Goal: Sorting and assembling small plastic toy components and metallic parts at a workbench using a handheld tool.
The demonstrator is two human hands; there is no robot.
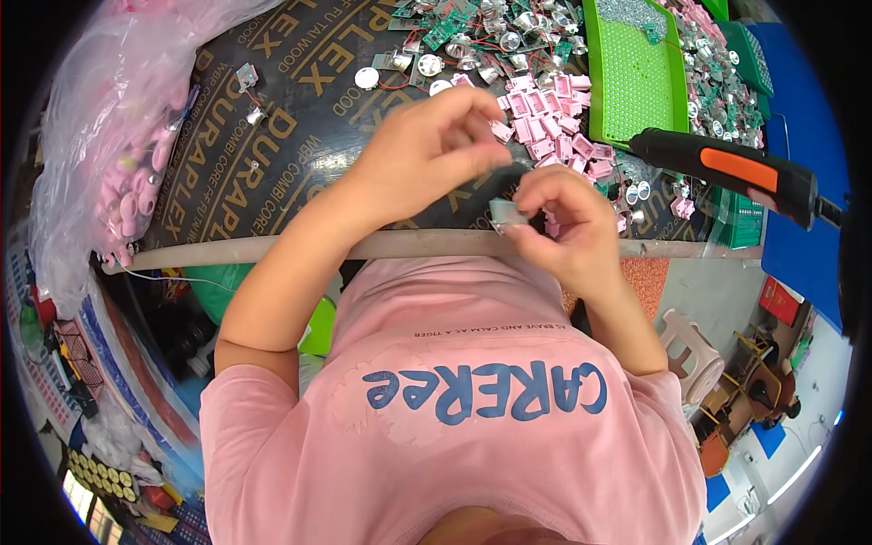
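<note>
My right hand pinches a small pale-green board between thumb and fingers, just above the table's near edge. Its detail is blurred, and a silvery part shows at its lower end. To the left, my left hand hovers over the table with its fingers curved and the thumb apart from them. Its fingertips are beside a pile of small pink plastic casings. One pink casing lies right at those fingertips; whether they touch it I cannot tell.
Beyond the pile are green circuit boards with wires and silver reflectors. A lime-green perforated tray stands at right, with a black-and-orange electric screwdriver jutting in near it. A clear bag of pink parts lies left. The table edge runs before me.
</note>
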